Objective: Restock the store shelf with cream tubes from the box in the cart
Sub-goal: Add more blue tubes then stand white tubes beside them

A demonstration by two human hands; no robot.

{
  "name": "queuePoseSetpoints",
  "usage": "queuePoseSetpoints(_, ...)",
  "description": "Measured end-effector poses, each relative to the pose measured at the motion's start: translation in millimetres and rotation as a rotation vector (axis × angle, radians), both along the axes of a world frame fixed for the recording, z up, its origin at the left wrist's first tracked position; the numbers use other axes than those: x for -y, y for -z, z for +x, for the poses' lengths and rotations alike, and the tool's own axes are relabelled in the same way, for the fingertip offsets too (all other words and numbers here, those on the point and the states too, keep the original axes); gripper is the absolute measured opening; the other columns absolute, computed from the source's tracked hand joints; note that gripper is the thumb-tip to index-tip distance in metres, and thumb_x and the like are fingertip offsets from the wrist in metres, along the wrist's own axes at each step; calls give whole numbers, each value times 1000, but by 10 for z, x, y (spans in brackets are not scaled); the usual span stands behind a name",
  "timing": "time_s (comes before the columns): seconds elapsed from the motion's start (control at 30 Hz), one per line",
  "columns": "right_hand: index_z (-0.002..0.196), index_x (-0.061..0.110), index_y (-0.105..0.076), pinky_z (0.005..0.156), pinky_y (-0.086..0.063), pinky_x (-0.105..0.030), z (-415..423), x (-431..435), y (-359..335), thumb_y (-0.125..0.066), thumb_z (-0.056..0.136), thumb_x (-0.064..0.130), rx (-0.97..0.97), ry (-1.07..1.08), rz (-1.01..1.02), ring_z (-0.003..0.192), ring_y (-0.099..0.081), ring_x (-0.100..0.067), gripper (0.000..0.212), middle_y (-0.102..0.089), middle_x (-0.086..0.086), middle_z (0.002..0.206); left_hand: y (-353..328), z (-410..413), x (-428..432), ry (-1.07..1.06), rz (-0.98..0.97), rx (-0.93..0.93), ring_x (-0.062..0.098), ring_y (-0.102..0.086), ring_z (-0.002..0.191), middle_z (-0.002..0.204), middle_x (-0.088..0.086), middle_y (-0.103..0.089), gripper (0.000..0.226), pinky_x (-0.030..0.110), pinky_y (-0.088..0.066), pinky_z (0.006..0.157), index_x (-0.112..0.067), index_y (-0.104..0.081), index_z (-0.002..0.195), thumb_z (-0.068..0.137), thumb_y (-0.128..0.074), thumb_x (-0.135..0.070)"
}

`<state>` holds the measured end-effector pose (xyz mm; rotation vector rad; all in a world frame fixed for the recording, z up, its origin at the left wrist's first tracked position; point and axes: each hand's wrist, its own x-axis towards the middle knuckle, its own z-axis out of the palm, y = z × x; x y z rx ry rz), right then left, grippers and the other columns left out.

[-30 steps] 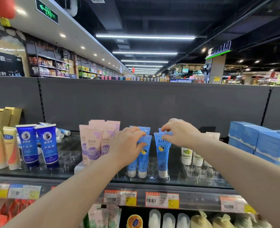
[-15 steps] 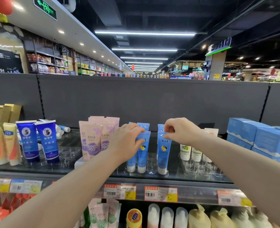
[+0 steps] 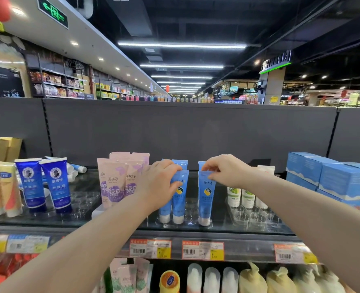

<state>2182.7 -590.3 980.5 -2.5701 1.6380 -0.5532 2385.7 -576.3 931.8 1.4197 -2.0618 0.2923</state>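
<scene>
Left hand point(image 3: 160, 185) wraps left blue tube point(image 3: 180, 195), fingers curled round it, steadying. Right hand point(image 3: 225, 172) pinches crimped top of right tube point(image 3: 205, 193), likely squaring label forward. Both tubes cap-down in clear tray point(image 3: 190, 224) on shelf point(image 3: 248, 246).

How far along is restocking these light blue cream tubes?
Done: several blue tubes stand cap-down in the tray. In hand: left hand grips the left front tube, right hand pinches the right front tube. Left: open tray slots; cart box out of view.
</scene>
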Motion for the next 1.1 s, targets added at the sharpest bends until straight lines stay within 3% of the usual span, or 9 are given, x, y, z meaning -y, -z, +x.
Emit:
queuePoseSetpoints(0.43, 111, 19, -62, 71, -42, -26, 20, 22, 19, -58, 88, 22, -32, 2, -18, 86, -49, -13, 23, -51, 8, 97, -37, -8, -4, -21, 6, 44, 15, -37, 129, 138, -8, -45, 44, 31, -26, 104, -23, -46, 135, 93, -51, -35)
queuePoseSetpoints(0.73, 105, 22, -65, 82, -50, -30, -7, 62, -61, -58, 89, 32, -17, -1, -51, 88, -56, -12, 21, -58, 9, 92, -48, -32, 11, 6, 0, 40, 14, -42, 126, 135, -8, -48, 40, 28, -27, 103, -23, -50, 131, 92, -53, -35)
queuePoseSetpoints(1.1, 102, 21, -70, 84, -49, -27, -44, 487, -316, -58, 90, 24, -56, 55, -68, 95, -58, -12, 17, -60, 9, 97, -150, -13, 154, 24, -5, -1, 14, -46, 117, 124, -8, -54, 42, 31, -34, 102, -21, -57, 124, 90, -51, -46)
